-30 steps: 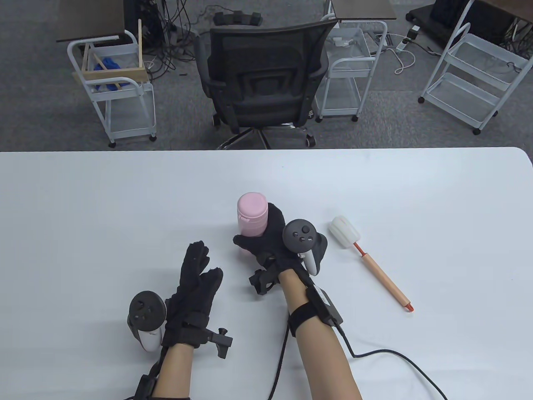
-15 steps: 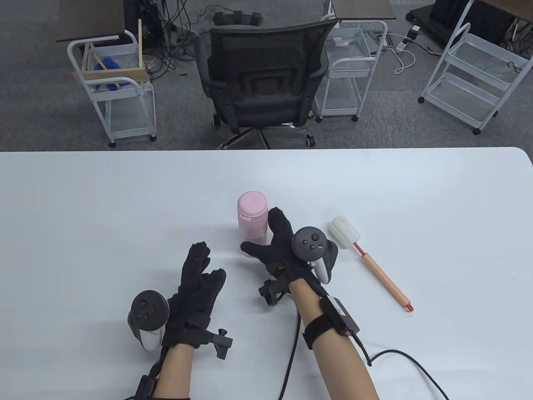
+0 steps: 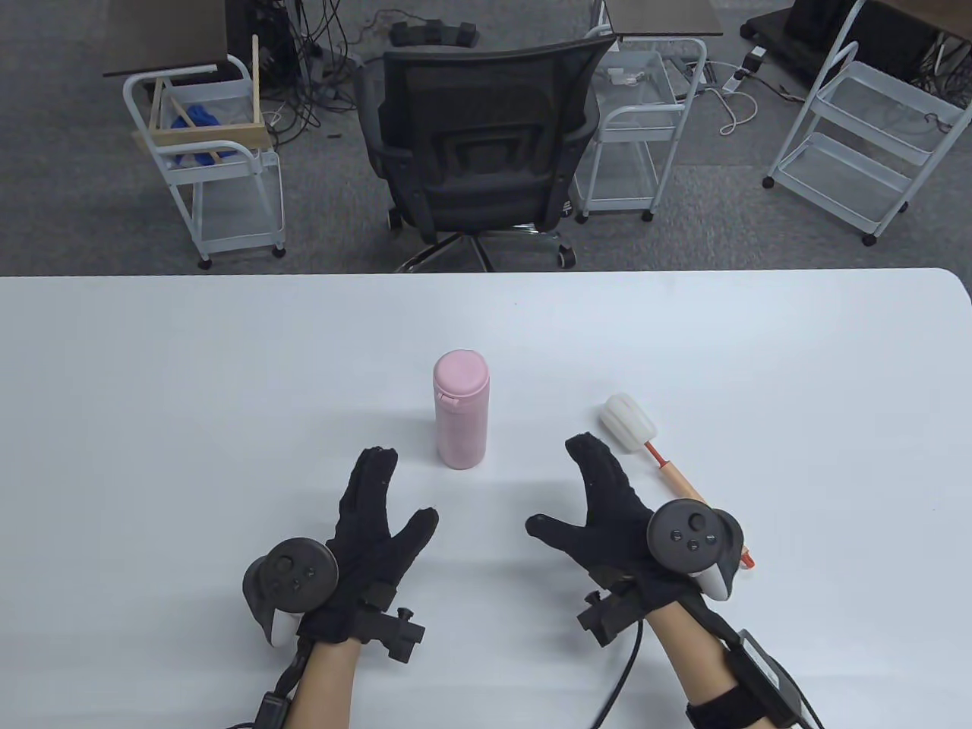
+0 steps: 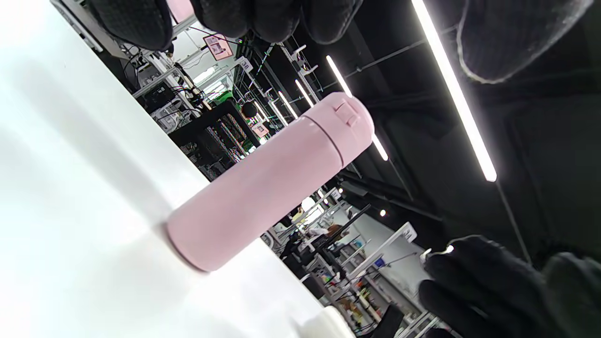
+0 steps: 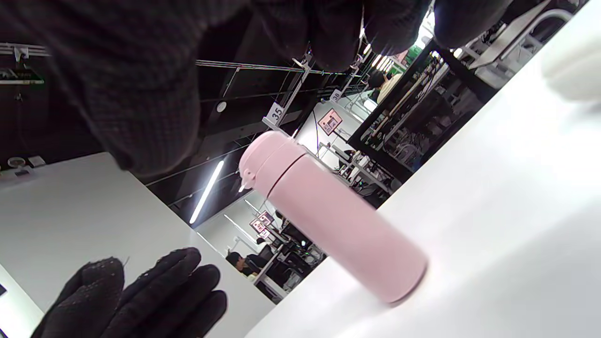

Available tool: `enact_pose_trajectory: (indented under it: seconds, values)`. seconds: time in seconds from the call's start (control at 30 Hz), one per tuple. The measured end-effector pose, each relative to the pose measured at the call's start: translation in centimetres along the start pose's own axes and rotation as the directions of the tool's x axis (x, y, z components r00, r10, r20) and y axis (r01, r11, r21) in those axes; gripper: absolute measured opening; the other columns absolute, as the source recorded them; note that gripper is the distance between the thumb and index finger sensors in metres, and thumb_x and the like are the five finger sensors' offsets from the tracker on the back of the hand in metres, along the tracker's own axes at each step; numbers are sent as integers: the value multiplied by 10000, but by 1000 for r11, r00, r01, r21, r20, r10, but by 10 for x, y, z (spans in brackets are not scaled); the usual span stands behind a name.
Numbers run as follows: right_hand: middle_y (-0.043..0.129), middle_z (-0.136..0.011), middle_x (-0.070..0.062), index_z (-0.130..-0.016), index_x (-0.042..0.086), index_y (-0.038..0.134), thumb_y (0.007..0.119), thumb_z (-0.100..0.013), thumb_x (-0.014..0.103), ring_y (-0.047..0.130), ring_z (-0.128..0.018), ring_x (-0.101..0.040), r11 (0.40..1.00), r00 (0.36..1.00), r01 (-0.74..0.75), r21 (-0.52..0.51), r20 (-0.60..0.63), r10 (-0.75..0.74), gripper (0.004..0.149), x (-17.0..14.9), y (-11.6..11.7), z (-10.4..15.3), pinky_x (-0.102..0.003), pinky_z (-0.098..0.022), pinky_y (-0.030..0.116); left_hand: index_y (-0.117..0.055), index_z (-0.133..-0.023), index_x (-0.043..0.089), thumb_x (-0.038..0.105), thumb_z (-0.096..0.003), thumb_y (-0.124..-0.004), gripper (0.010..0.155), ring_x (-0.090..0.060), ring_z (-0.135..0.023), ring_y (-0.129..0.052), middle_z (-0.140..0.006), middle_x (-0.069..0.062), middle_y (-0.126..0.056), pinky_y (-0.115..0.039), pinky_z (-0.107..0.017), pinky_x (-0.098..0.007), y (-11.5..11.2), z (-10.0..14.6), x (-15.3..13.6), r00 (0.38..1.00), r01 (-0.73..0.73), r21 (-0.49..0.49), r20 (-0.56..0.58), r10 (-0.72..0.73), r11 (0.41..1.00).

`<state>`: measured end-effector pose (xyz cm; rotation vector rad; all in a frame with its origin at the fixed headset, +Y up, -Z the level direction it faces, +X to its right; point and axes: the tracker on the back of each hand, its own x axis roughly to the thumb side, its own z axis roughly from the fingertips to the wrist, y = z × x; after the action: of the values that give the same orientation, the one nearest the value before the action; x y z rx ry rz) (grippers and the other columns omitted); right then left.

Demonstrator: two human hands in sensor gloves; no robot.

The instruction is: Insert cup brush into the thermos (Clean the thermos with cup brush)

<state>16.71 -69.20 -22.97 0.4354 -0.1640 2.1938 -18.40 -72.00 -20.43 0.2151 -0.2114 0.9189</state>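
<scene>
The pink thermos (image 3: 460,418) stands upright with its lid on, near the middle of the white desk (image 3: 152,395), untouched. The cup brush (image 3: 668,474) lies flat to its right, foam head toward the far edge, handle running under the right hand (image 3: 615,512). That hand and the left hand (image 3: 368,524) hover near the front edge, fingers spread apart, gripping nothing.

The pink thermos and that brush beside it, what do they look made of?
The thermos looks like matte pink coated metal or plastic: even, dull sheen, with a seam under its lid. The cup brush seems to have a white sponge or foam head, a pale wooden-looking handle and a red tip.
</scene>
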Motion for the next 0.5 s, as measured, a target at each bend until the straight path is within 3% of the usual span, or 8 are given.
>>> enact_pose_trajectory:
  seconds: [0.23,0.5]
  values:
    - [455,-1209,-203,-1170,156,471,891,-443,668,405,-1100,-551,981,981,-195,-3,19,195,982,-13,-5,11,-706,-707,451,-387,-1231,144,701,-587,-730,918,-499,-1175,-308,-1293,-196,-321,-471,-704,-780,-3,0,4,966,260,-14,19,-260,966]
    - [444,-1219,-194,-1171,178,487,850,-457,694,375,-1113,-540,892,892,-452,21,22,451,953,-22,7,8,-720,-710,413,-396,-1234,163,708,-586,-725,908,-508,-1171,-302,-1296,-179,-317,-473,-693,-791,-12,-1,-6,865,496,-107,-22,-501,862]
